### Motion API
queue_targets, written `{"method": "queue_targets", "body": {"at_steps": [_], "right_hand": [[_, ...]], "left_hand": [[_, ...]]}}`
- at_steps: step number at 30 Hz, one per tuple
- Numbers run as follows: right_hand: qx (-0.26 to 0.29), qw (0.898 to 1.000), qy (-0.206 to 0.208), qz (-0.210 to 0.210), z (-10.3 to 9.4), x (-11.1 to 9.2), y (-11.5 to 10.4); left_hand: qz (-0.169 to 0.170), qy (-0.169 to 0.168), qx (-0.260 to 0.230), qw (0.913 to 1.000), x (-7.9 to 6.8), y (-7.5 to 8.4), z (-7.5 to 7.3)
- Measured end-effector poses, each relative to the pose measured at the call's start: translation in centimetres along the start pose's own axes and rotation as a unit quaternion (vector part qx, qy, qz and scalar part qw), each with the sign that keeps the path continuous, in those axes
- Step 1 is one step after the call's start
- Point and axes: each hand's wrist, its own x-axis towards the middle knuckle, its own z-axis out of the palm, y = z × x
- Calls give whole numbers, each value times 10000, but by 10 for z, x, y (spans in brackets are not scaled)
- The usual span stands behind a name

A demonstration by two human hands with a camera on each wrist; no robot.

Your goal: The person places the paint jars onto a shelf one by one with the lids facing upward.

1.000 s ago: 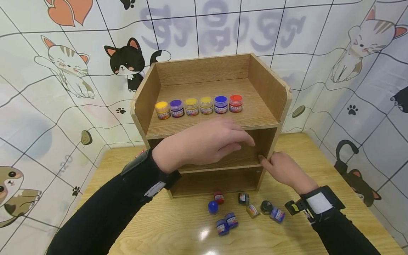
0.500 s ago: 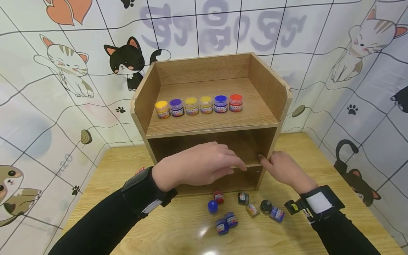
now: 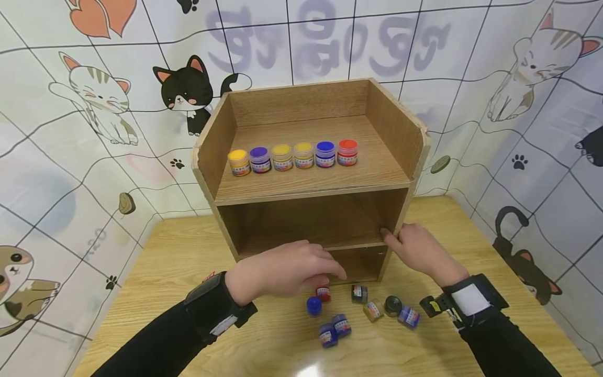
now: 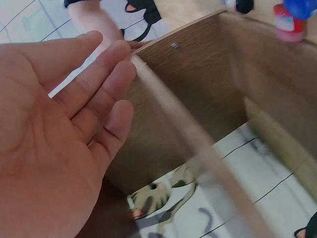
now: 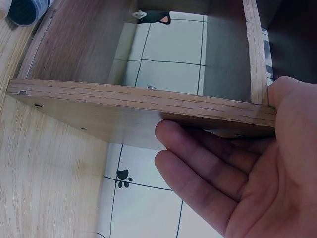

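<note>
My left hand [image 3: 294, 269] holds nothing and hovers in front of the lower opening of the wooden shelf unit [image 3: 306, 195], its fingers loosely bent. In the left wrist view the palm [image 4: 54, 139] is bare. Just past its fingertips stand a red paint jar [image 3: 323, 293] and a blue jar [image 3: 314, 306] on the table. My right hand [image 3: 421, 248] grips the unit's right side panel [image 5: 138, 101], thumb inside above the middle board and fingers along the outer face. Several jars line the top board, among them a purple-lidded jar [image 3: 261, 160] and a red-lidded jar [image 3: 347, 153].
Before the unit on the wooden table [image 3: 264, 345] lie more small jars: a dark jar [image 3: 359, 294], a yellowish jar [image 3: 373, 310], a black-lidded jar [image 3: 393, 306], a blue jar [image 3: 409, 317] and two blue jars [image 3: 328, 335] side by side. A cat-patterned wall covering [image 3: 325, 47] surrounds the table.
My left hand has come down from the front of the top board, past the middle opening, to just above the jars on the table. The right hand keeps its grip on the side panel.
</note>
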Motion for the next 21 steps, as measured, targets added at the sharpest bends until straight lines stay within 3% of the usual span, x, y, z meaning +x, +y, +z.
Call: {"method": "queue_targets", "body": {"at_steps": [9, 21], "right_hand": [[-32, 10000, -59, 56, 0, 0, -1], [-52, 9999, -70, 93, -1, 0, -2]], "left_hand": [[-123, -175, 40, 9998, -1, -11, 47], [-694, 130, -69, 9975, 7, -39, 100]]}}
